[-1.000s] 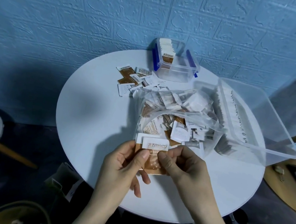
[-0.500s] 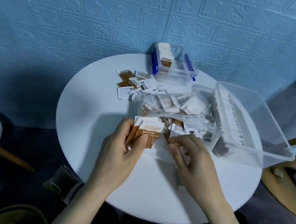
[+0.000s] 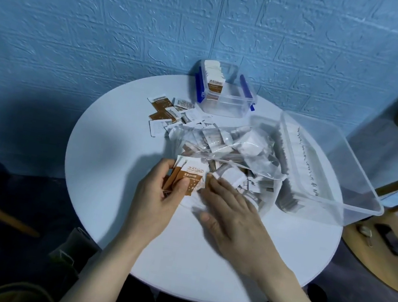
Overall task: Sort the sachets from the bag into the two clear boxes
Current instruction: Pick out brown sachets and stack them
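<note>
I see a small fan of brown-and-white sachets (image 3: 190, 175) pinched in my left hand (image 3: 159, 201), thumb curled over the front one, several more stacked behind it. They sit just in front of the clear bag (image 3: 231, 153), which lies slumped in the middle of the round white surface (image 3: 113, 164) and is far from emptied. My right hand (image 3: 232, 215) lies flat with straight fingers, its tips touching the crumpled plastic at the bag's mouth and the white sachets there; it grips nothing that I can make out.

The risk I judge nearest is the fan slipping: the grip is only a thumb against fingers, and adding another sachet could splay the stack and drop some onto the surface or over its near edge. The film of the bag also looks loose, so dragging a sachet out could pull the whole bag, spilling more.

A mix-up is the other danger. The small box with blue clips (image 3: 223, 95) at the back holds brown sachets on edge, while the large clear box (image 3: 331, 170) to the right holds a long white row. It overhangs the surface's rim, I think, so a push could tip it. The loose sachets (image 3: 170, 113) behind the bag remain unsorted
</note>
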`<state>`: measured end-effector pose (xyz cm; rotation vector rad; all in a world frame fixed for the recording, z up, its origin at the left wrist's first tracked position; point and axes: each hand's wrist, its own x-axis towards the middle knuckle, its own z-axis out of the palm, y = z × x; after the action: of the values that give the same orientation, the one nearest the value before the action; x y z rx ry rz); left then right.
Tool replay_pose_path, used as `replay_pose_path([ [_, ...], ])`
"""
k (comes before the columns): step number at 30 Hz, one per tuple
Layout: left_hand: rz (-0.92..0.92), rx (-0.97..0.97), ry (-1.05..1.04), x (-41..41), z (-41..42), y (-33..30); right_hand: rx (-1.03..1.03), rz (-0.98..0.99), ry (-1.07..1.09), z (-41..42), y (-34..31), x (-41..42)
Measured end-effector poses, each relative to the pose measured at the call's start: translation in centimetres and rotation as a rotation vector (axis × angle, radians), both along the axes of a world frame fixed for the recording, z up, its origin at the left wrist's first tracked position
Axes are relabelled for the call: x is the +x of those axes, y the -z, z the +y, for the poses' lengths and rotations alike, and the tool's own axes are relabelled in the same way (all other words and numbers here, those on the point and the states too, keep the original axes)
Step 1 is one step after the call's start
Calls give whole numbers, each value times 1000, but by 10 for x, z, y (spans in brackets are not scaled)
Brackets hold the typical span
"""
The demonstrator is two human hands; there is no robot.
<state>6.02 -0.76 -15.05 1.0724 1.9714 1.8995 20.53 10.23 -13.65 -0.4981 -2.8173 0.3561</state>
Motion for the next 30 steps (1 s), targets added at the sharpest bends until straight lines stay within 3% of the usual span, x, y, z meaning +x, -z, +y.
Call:
replay_pose_path([
  [6, -1, -4, 0, 2, -3, -3, -120, 76, -106, -5, 5, 17],
  [10, -84, 9, 26, 3, -6, -7, -77, 237, -5, -12, -13, 34],
  [17, -131, 27, 38, 5, -6, -10, -37, 118, 28, -13, 11, 65],
  [24, -182, 50, 48, 10, -15, -10, -158, 202, 60, 10, 11, 51],
  [30, -331, 130, 52, 33, -35, -12, 46, 292, 205, -4, -13, 37],
])
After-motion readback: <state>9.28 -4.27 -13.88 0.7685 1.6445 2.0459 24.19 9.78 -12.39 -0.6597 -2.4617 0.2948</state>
